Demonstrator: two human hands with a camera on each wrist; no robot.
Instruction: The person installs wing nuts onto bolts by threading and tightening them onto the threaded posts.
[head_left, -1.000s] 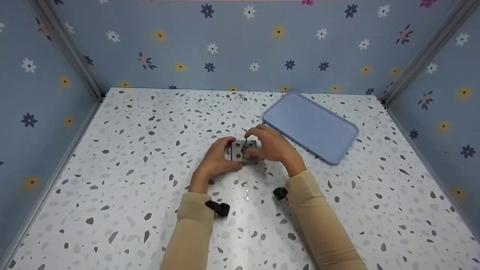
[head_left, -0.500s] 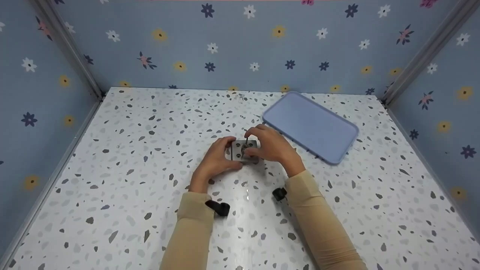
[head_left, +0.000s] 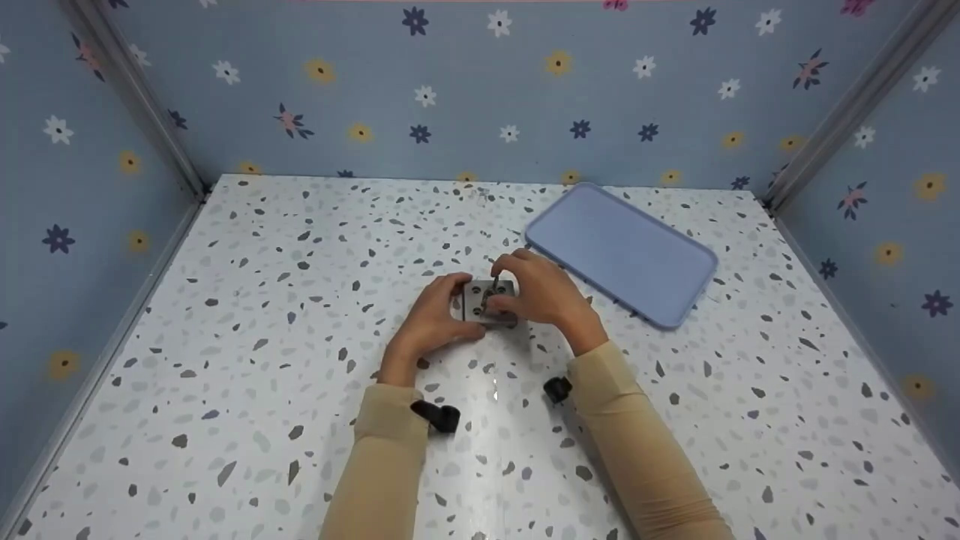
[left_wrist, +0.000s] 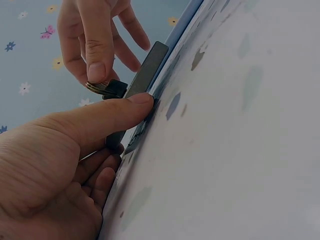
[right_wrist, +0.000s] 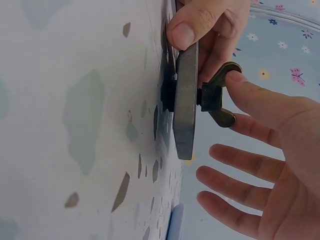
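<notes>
A grey metal plate (head_left: 470, 298) with several holes lies mid-table, held a little off the surface in the right wrist view by a dark part (right_wrist: 168, 92) beneath it. A brass-coloured wing nut (right_wrist: 214, 95) stands on the plate's upper face, with a short bit of thread showing between them. My left hand (head_left: 429, 321) grips the plate from the left, thumb on the near edge and fingers at the far edge. With thumb and index finger, my right hand (head_left: 549, 291) pinches the wings of the nut. Its other fingers stay extended, apart from the plate.
A blue rectangular tray (head_left: 622, 255) lies at an angle behind and to the right of my hands. Flower-patterned blue panels (head_left: 465, 90) enclose the speckled white table (head_left: 300, 300) at the back and both sides. Black wrist devices (head_left: 442, 417) sit on both sleeves.
The wing nut has turned slightly between my right thumb and index finger, and the right wrist has shifted a little left. My left hand and the plate stay still.
</notes>
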